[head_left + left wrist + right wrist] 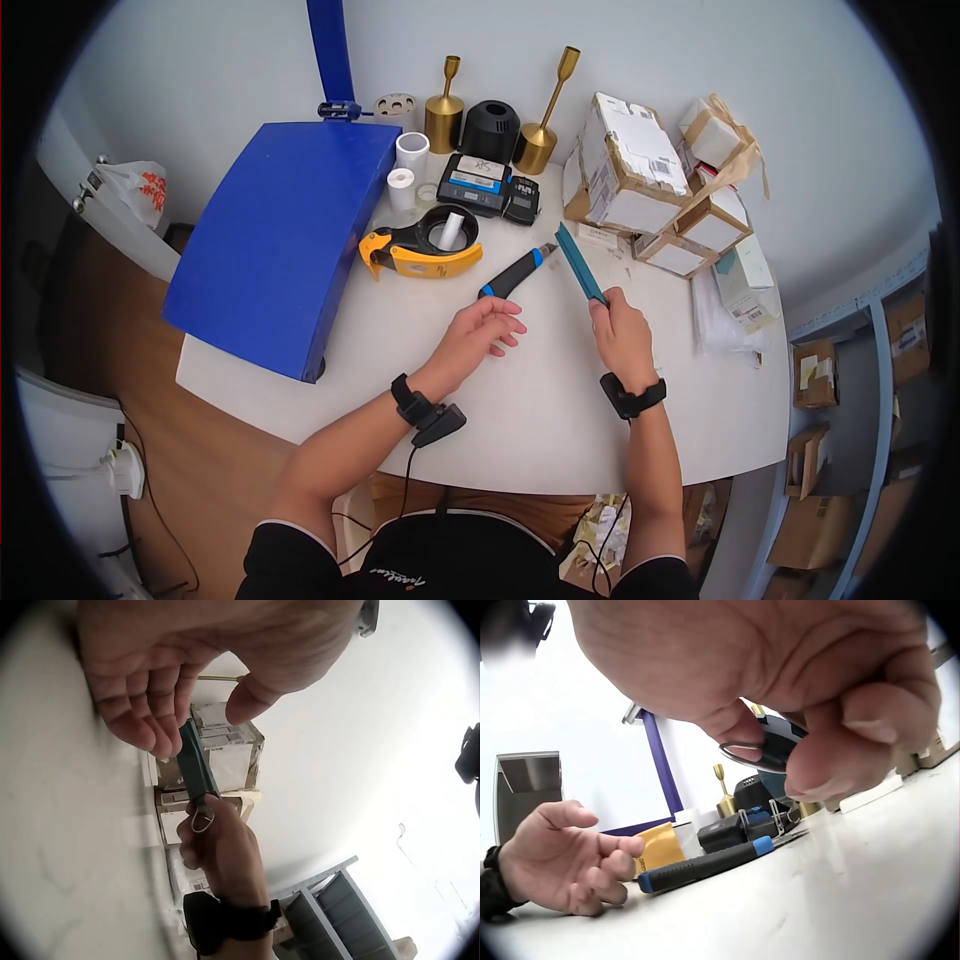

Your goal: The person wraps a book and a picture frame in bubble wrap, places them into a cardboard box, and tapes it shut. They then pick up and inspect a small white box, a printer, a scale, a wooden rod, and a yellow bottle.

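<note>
My right hand [622,335] grips the near end of a long, narrow teal tool [580,263], its far end pointing up and to the left over the white table. A thin metal ring [202,819] shows at the held end of this tool. My left hand [478,338] holds nothing, palm turned inward and fingers loosely bent. Just beyond its fingers lies a black-and-blue utility knife [516,273] with its blade out, pointing toward the teal tool. In the right wrist view, the fingers of my right hand hide part of the tool.
An orange-and-black tape dispenser [430,262] stands left of the knife. Behind it are paper rolls [401,188], a black scale-like device [473,185] and gold candle holders [444,115]. A large blue panel [285,230] covers the left side; cardboard boxes [640,205] crowd the right.
</note>
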Demonstrator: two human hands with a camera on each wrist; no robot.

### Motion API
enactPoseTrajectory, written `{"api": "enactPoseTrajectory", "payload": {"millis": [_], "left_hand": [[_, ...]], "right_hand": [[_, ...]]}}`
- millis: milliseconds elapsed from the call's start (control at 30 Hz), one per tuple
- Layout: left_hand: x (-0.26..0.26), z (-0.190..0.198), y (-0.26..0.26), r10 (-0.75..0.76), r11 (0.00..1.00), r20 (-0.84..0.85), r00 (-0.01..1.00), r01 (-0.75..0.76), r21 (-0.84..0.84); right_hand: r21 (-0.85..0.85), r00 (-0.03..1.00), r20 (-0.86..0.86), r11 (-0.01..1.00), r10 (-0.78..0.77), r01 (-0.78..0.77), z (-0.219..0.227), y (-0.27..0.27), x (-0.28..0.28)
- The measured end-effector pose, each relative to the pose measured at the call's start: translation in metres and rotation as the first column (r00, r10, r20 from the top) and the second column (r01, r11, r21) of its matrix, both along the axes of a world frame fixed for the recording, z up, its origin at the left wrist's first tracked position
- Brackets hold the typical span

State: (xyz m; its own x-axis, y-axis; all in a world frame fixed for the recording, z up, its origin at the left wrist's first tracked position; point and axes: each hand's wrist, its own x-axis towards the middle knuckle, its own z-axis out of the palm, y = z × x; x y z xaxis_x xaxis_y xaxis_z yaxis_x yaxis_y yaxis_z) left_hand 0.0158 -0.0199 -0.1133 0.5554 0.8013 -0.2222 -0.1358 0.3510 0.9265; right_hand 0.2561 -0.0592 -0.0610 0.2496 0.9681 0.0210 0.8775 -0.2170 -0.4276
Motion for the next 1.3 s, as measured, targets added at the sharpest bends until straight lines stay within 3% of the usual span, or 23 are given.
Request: {"api": "enactPoseTrajectory", "payload": {"millis": [67,233,367,467,533,567,633,667,733,867,933,967,1033,1300], "left_hand": [[0.0,0.007,0.0,-0.013,1.0,0.02,1.0,0.013,0.023],[0.001,0.003,0.0,0.017,0.998,0.119,0.993,-0.024,0.064],[0.002,-0.003,0.001,0.116,0.988,0.066,0.991,-0.122,0.094],[0.002,-0.002,0.003,0.135,0.988,0.073,0.988,-0.14,0.062],[0.002,-0.001,0.003,0.147,0.987,0.106,0.983,-0.153,0.051],[0.002,-0.001,0.003,0.146,0.987,0.102,0.984,-0.152,0.047],[0.002,-0.001,0.002,0.124,0.991,0.111,0.986,-0.129,0.038],[0.003,-0.001,0.001,0.122,0.992,0.106,0.987,-0.126,0.033],[0.004,-0.001,-0.001,0.107,0.993,0.097,0.99,-0.112,0.043],[0.005,-0.003,-0.005,0.01,0.999,0.07,0.997,-0.013,0.037],[0.015,-0.003,-0.013,0.128,0.974,0.172,0.977,-0.157,0.165],[0.013,-0.001,-0.013,0.125,0.975,0.166,0.978,-0.152,0.163],[0.009,0.001,-0.012,0.004,0.958,-0.013,1.0,0.0,0.287],[0.01,-0.004,-0.015,0.006,0.958,0.018,1.0,-0.011,0.287]], "right_hand": [[0.088,0.987,-0.138,0.994,0.076,-0.064,0.005,-0.021,-0.009],[0.149,0.948,-0.023,0.939,0.318,-0.311,-0.008,-0.042,-0.043],[0.176,0.928,-0.036,0.916,0.371,-0.359,-0.017,-0.042,-0.051],[0.248,0.906,-0.163,0.905,0.391,-0.346,-0.02,-0.042,-0.046],[0.292,0.801,-0.468,0.92,0.374,-0.26,-0.022,-0.04,-0.044],[0.289,0.8,-0.472,0.922,0.372,-0.258,-0.023,-0.039,-0.042],[0.24,0.63,-0.683,0.928,0.37,-0.285,-0.024,-0.036,-0.037],[0.235,0.628,-0.688,0.93,0.364,-0.281,-0.022,-0.035,-0.036],[0.032,0.315,-0.94,0.953,0.131,-0.301,-0.015,-0.035,-0.035],[-0.032,0.279,-0.959,0.951,0.058,-0.306,-0.023,-0.035,-0.025],[-0.044,0.242,-0.97,0.957,0.028,-0.288,-0.023,-0.036,-0.024],[-0.046,0.237,-0.971,0.958,0.024,-0.284,-0.025,-0.037,-0.025],[0.015,0.264,-0.959,0.953,0.099,-0.303,-0.028,-0.039,-0.029],[0.007,0.298,-0.948,0.944,0.11,-0.329,-0.025,-0.045,-0.036]]}}
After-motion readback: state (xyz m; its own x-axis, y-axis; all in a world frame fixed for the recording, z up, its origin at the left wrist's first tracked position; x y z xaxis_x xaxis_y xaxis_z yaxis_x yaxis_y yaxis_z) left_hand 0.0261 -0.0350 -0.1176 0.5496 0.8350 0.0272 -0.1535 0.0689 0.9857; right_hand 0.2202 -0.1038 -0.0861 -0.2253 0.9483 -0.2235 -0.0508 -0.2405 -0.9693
